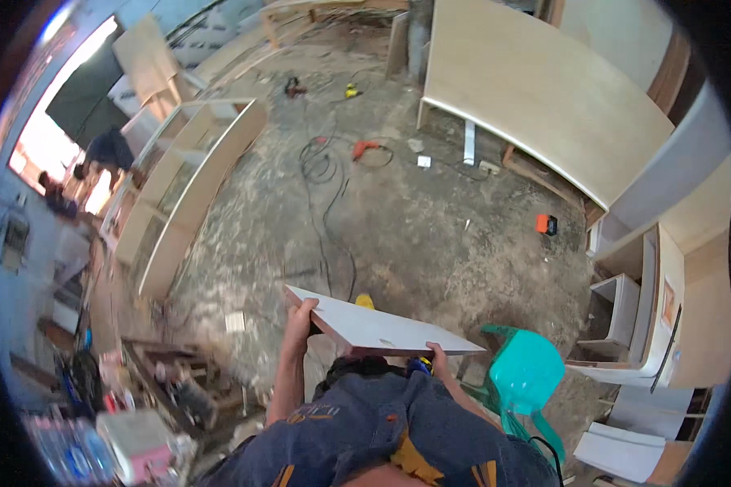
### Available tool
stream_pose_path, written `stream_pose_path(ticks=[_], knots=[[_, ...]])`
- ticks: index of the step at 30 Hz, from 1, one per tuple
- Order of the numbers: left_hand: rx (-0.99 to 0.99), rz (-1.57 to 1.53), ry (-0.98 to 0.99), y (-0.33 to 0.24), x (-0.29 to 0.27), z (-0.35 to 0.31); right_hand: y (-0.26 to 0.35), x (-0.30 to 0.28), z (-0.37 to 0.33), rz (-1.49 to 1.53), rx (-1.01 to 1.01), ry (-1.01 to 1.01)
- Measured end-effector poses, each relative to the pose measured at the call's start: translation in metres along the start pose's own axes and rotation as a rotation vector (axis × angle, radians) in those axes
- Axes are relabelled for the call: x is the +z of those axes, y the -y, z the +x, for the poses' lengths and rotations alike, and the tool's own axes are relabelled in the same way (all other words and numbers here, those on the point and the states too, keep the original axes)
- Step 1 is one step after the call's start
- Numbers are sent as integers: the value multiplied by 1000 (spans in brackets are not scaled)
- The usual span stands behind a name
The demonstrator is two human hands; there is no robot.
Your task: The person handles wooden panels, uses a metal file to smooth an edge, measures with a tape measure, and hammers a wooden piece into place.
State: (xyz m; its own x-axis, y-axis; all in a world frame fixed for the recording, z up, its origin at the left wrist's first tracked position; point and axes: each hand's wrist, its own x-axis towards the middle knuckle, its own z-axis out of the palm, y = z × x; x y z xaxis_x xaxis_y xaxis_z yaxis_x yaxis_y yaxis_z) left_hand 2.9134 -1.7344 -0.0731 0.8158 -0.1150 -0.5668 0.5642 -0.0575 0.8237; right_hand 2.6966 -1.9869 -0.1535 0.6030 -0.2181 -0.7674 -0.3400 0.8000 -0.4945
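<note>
A white rectangular panel (382, 323) with a brown edge lies across in front of my body, tilted. Its left end is gripped by my left hand (299, 323), fingers curled over the edge. On the near right edge, my right hand (439, 361) is closed with its thumb side against the board. A small pale notch or mark shows near the panel's near edge. Just beyond the board, part of a yellow object (365, 301) peeks out; its kind is hidden. Close to my right arm stands a teal plastic chair (528, 369).
A red power drill (365, 148) and loose black cables lie on the concrete floor (430, 260). An orange-and-black object (547, 224) sits at right. Wooden shelving (199, 183) lies at left; a large pale cabinet (536, 89) stands far right. Another person (110, 152) bends at far left.
</note>
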Motion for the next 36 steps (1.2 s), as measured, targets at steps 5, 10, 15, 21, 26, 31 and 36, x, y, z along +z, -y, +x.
stream_pose_path(ticks=[5, 10, 15, 21, 26, 31, 36], knots=[[245, 164, 45, -142, 51, 107, 74, 79, 108, 176, -87, 11], [292, 119, 189, -242, 86, 219, 184, 175, 184, 233, -95, 156], [259, 127, 119, -282, 112, 348, 267, 230, 292, 187, -116, 126], [104, -76, -60, -359, 151, 475, 400, 280, 460, -8, 44, 267], [204, -123, -157, -435, 175, 546, 512, 378, 508, -237, -10, 121], [181, -331, -241, -438, 164, 664, 589, 461, 600, -184, 149, 232], [104, -402, -259, -479, 144, 802, 641, 547, 708, -213, 247, 201]])
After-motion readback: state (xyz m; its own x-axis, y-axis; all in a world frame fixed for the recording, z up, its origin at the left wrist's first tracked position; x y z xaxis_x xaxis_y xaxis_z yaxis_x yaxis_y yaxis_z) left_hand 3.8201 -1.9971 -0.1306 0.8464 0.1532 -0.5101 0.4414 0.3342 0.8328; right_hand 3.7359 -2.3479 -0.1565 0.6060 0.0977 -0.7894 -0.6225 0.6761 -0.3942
